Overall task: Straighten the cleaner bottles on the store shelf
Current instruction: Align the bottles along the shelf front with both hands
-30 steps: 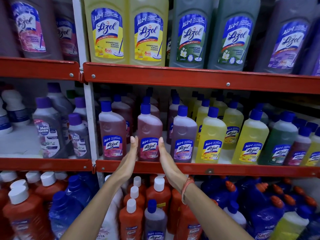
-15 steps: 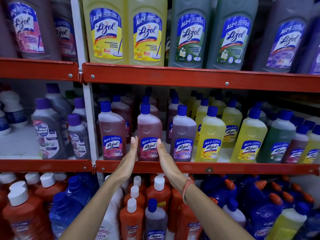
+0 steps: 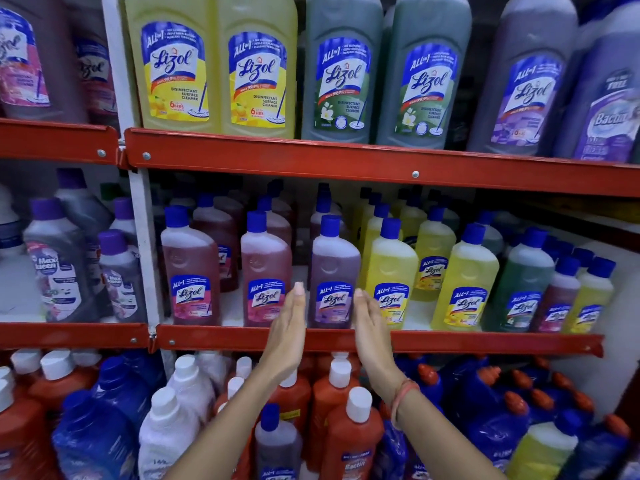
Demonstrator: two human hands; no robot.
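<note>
Head camera: two bare hands reach up to the middle tier of a red metal store shelf (image 3: 311, 341), palms turned toward each other on either side of a purple plastic Lizol cleaner bottle with a blue cap (image 3: 333, 271). The left hand (image 3: 287, 327) has flat, straight fingers (image 3: 298, 292) spread wide of any grip and holds nothing; the right hand (image 3: 370, 327), with a red thread band (image 3: 401, 396) at the wrist, is likewise flat and empty, its fingertips just beside the label's edge. The purple bottle stands upright at the front lip. A pink plastic Lizol bottle (image 3: 266, 271) stands just beside the left hand, a yellow plastic Lizol bottle (image 3: 391, 275) crowds the right, leaving only narrow gaps. More rows fill the shelf behind. Large yellow, green and purple bottles (image 3: 258, 64) line the tier above; orange bottles with white caps (image 3: 349, 441) stand beneath the forearms. A white upright post (image 3: 142, 237) bounds the bay at left.
</note>
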